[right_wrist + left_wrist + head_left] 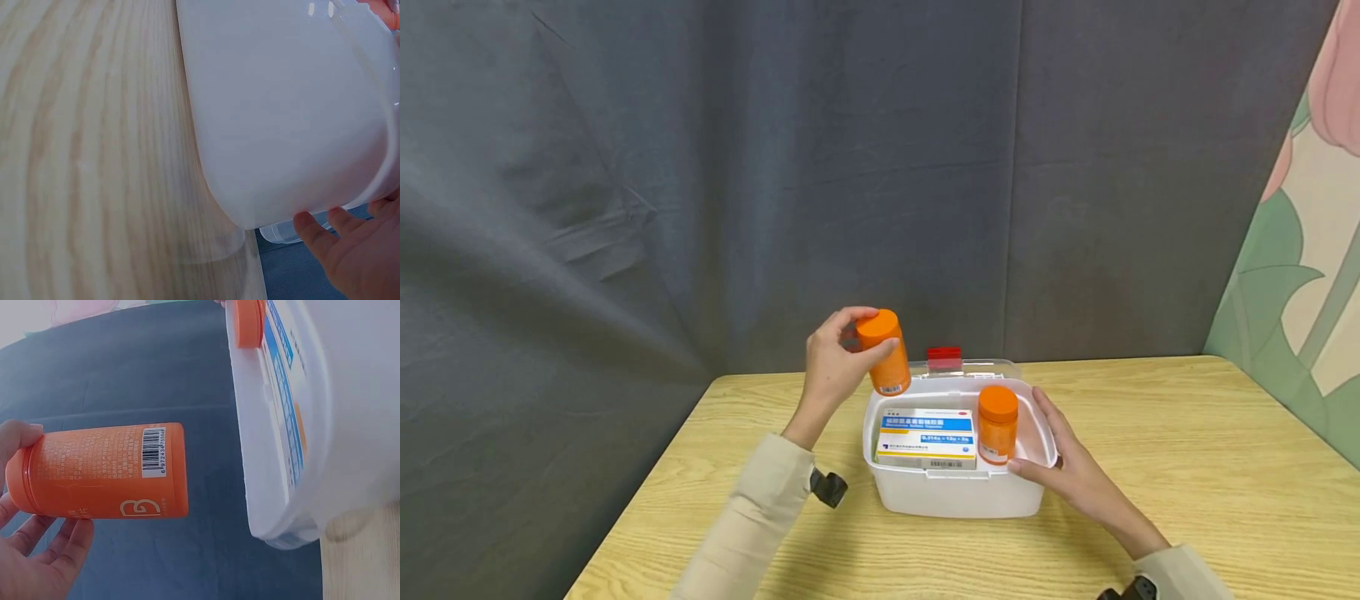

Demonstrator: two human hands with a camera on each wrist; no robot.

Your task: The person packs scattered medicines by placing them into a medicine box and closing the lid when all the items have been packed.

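Observation:
My left hand (837, 367) holds an orange pill bottle (891, 367) near its cap, fingers and thumb on opposite sides. The bottle hangs slightly tilted above the left back rim of a white plastic medicine box (958, 493); its barcode label faces the left wrist view. My right hand (1078, 475) holds the right end of the box, thumb at the front rim and fingers along the outer side wall. Inside the box, a second orange pill bottle (997, 429) stands upright on the right. Left of it lies a white, blue and yellow medicine carton (925, 439).
Behind the box shows its clear lid (992, 367), folded back, with a red latch (943, 358). Box and hands are over a light wooden table (1157, 433). A dark grey curtain (865, 167) hangs along the back, and a flower-patterned wall (1300, 275) rises on the right.

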